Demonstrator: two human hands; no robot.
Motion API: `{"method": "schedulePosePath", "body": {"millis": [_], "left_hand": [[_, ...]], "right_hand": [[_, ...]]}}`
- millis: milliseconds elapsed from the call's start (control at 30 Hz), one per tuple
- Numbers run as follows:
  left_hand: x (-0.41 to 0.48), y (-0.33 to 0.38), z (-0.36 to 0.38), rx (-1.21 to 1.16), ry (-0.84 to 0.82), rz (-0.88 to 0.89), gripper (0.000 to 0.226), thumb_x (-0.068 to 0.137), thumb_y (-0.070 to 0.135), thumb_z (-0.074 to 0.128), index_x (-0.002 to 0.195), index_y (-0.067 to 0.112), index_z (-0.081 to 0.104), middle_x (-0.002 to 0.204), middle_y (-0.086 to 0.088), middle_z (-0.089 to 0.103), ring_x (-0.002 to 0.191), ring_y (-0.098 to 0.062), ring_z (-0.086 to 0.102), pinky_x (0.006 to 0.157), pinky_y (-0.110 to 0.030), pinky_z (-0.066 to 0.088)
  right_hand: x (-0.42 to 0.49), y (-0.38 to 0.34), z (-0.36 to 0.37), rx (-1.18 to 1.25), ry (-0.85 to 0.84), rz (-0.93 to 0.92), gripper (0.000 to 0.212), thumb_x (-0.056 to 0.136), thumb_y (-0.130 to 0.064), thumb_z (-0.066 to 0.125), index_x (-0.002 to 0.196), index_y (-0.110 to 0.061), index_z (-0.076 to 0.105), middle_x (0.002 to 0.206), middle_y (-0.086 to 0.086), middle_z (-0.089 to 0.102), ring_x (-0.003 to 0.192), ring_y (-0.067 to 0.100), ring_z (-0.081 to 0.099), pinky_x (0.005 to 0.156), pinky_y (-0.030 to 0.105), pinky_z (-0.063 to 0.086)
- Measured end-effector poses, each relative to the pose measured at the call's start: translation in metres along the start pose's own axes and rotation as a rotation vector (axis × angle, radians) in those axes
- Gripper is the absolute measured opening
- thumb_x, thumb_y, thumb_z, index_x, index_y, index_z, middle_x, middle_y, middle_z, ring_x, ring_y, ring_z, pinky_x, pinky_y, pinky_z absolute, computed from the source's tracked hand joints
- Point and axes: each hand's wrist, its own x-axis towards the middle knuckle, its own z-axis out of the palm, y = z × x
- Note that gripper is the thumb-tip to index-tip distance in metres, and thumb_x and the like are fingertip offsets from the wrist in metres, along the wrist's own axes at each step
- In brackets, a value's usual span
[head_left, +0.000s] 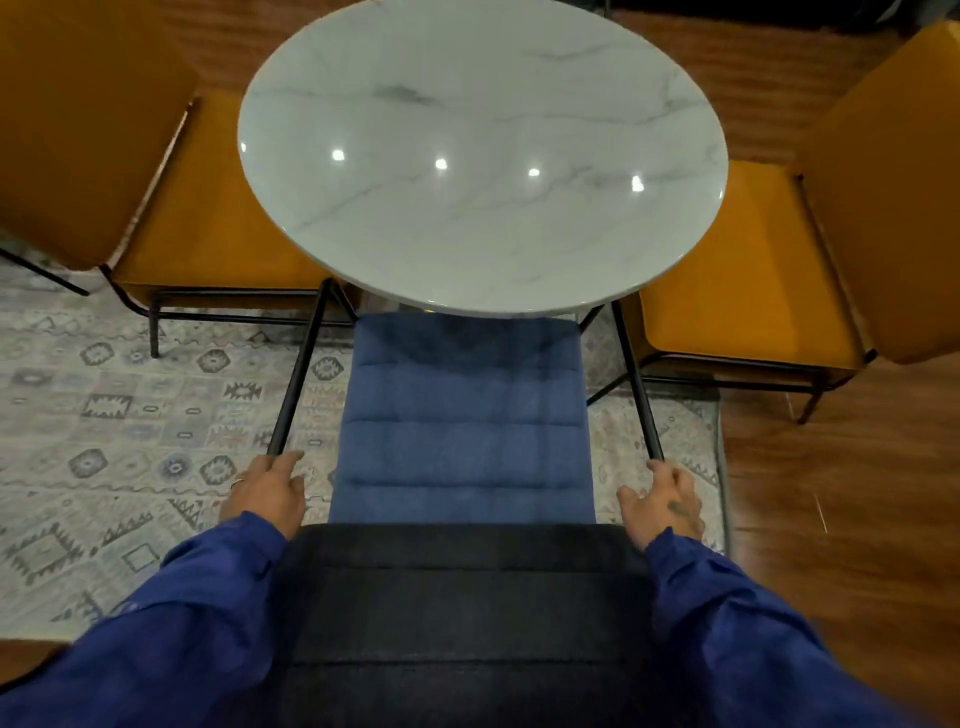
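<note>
Each grip — left hand (265, 491), right hand (662, 501) — curls round a black chair rail (298, 374); push evenly toward the bench (483, 156).

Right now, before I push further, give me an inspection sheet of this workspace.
Surface: round marble table, glossy, showing light reflections.
Job's things: blue chair, seat front at the table's near edge.
Clutter: nothing seen.
Grippers: left hand grips the left rail at its end; right hand grips the right rail at its end.
Cables: nothing seen.
Surroundings: left orange chair, right orange chair, patterned rug, wood floor.
</note>
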Motion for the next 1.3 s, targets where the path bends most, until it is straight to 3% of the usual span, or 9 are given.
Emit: {"method": "schedulePosePath", "body": {"millis": [200,400,567,700,900,1000,1100,1300], "left_hand": [[-0.060,0.014,-0.008,-0.081,-0.130,0.249,0.033,0.093,0.012,0.050,0.124,0.008,0.058,0.127,-0.022,0.058,0.118,-0.036,0.054,0.104,-0.036,0.039],[-0.139,0.023,-0.004,-0.024,-0.142,0.433,0.031,0.093,0.020,0.050,0.122,0.013,0.058,0.126,-0.015,0.060,0.119,-0.030,0.055,0.105,-0.035,0.039],[-0.203,-0.010,0.006,0.110,-0.042,0.573,0.036,0.094,0.022,0.043,0.128,0.026,0.055,0.140,-0.001,0.048,0.130,-0.024,0.044,0.108,-0.038,0.037],[-0.234,-0.042,0.012,0.184,-0.051,0.582,0.036,0.093,0.027,0.045,0.127,0.028,0.054,0.148,0.000,0.036,0.136,-0.024,0.033,0.108,-0.043,0.037],[-0.249,-0.060,0.024,0.240,-0.189,0.533,0.038,0.095,0.033,0.041,0.133,0.029,0.047,0.137,0.000,0.048,0.125,-0.024,0.047,0.103,-0.040,0.041],[-0.253,-0.067,0.035,0.269,-0.279,0.482,0.040,0.095,0.035,0.042,0.134,0.028,0.045,0.134,-0.003,0.053,0.122,-0.024,0.052,0.102,-0.038,0.044],[-0.256,-0.076,0.050,0.287,-0.358,0.460,0.042,0.093,0.036,0.046,0.134,0.026,0.045,0.134,-0.004,0.055,0.120,-0.024,0.055,0.101,-0.033,0.045],[-0.250,-0.084,0.067,0.392,-0.394,0.447,0.041,0.092,0.041,0.048,0.129,0.023,0.051,0.129,-0.006,0.059,0.116,-0.027,0.056,0.096,-0.035,0.044]], "right_hand": [[-0.073,-0.012,-0.014,0.040,-0.146,-0.227,0.041,0.091,-0.028,0.054,0.130,-0.019,0.049,0.137,0.009,0.046,0.121,0.032,0.049,0.100,0.040,0.042],[-0.165,0.005,-0.019,-0.009,-0.198,-0.382,0.039,0.091,-0.027,0.056,0.128,-0.015,0.054,0.134,0.009,0.054,0.124,0.027,0.050,0.105,0.030,0.036],[-0.231,0.032,-0.009,-0.066,-0.130,-0.473,0.047,0.092,-0.032,0.054,0.137,-0.020,0.047,0.152,0.003,0.036,0.142,0.019,0.030,0.118,0.030,0.020],[-0.269,0.050,0.000,-0.115,-0.124,-0.475,0.045,0.092,-0.036,0.052,0.135,-0.025,0.047,0.159,0.002,0.022,0.145,0.022,0.022,0.118,0.033,0.021],[-0.292,0.072,0.013,-0.274,-0.183,-0.492,0.040,0.093,-0.038,0.049,0.132,-0.026,0.049,0.160,0.004,0.016,0.133,0.030,0.040,0.111,0.038,0.032],[-0.288,0.079,0.017,-0.311,-0.153,-0.516,0.042,0.094,-0.038,0.048,0.133,-0.024,0.048,0.150,0.006,0.032,0.121,0.032,0.049,0.105,0.039,0.036],[-0.275,0.093,0.022,-0.362,-0.236,-0.485,0.044,0.094,-0.043,0.044,0.134,-0.026,0.045,0.133,0.005,0.052,0.119,0.030,0.051,0.105,0.038,0.033],[-0.250,0.137,0.040,-0.505,-0.370,-0.488,0.050,0.093,-0.057,0.042,0.133,-0.027,0.048,0.135,0.003,0.055,0.126,0.028,0.047,0.110,0.042,0.027]]}}
